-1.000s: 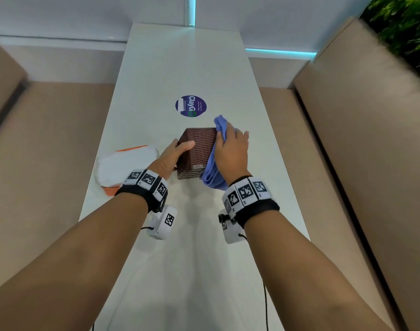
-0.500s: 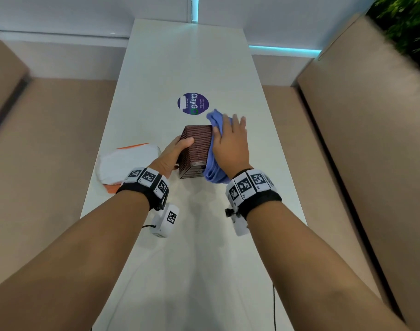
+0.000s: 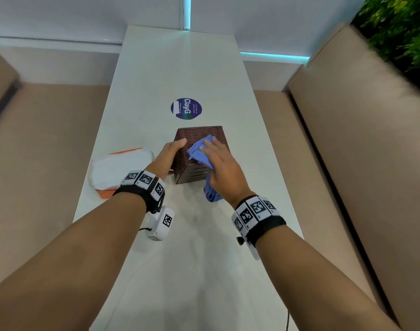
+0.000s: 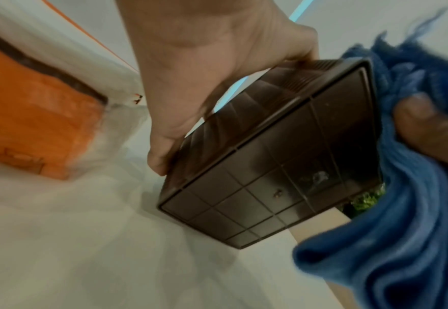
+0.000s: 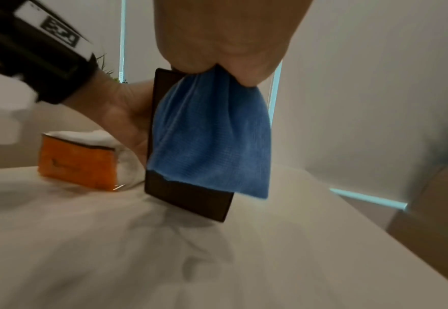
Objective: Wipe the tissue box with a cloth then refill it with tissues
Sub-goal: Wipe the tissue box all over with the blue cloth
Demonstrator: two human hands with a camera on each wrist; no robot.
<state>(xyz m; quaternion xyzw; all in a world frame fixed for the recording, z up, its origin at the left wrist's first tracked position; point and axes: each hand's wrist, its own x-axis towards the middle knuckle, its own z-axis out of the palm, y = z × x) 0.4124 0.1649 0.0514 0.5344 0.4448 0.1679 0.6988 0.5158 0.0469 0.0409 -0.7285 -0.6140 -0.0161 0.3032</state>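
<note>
White table (image 3: 180, 68) underneath: I clamp the tissue box (image 3: 211, 136) on its side with my left hand (image 3: 167, 156), while my right hand (image 3: 219, 163) grips the cloth (image 3: 199, 151) against its upward face, tissue pack (image 3: 118, 168) left of the box.

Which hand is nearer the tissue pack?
Left. The left hand grips the tissue box's left side, just right of the tissue pack. The right hand presses the cloth on the box's far side.
</note>
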